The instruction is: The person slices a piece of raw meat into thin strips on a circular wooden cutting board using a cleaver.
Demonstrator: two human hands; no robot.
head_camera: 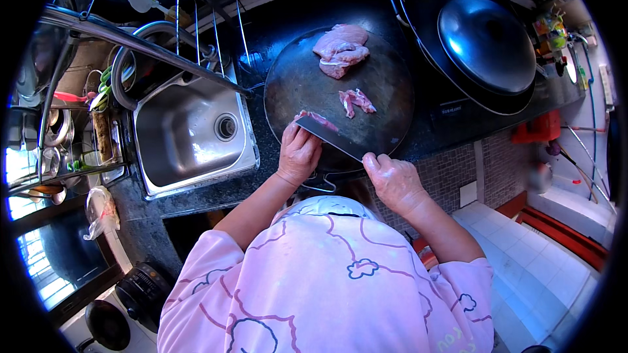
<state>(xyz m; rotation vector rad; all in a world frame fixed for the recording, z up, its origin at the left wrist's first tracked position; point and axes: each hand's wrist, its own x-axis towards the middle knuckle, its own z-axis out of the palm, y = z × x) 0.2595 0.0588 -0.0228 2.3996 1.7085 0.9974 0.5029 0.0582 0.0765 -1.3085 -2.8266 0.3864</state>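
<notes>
A round dark chopping board (289,78) lies on the counter before me. My right hand (390,179) grips a kitchen knife (333,139) by its handle end, which the fingers hide. The broad blade slants up and left across the near part of the board. At its far end, my left hand (300,149) presses a thin strip of raw meat (319,120) against the board, fingers bent close to the blade. Farther up lie a few small cut pieces of raw meat (355,100). A large pale piece of raw meat (341,49) rests near the board's far edge.
Left of the board is a stainless steel sink (196,127) with a metal dish rack (147,51) above it. A large wok (417,34) with a domed metal lid (485,44) stands on the right. A plastic bag (102,211) lies at the left counter edge.
</notes>
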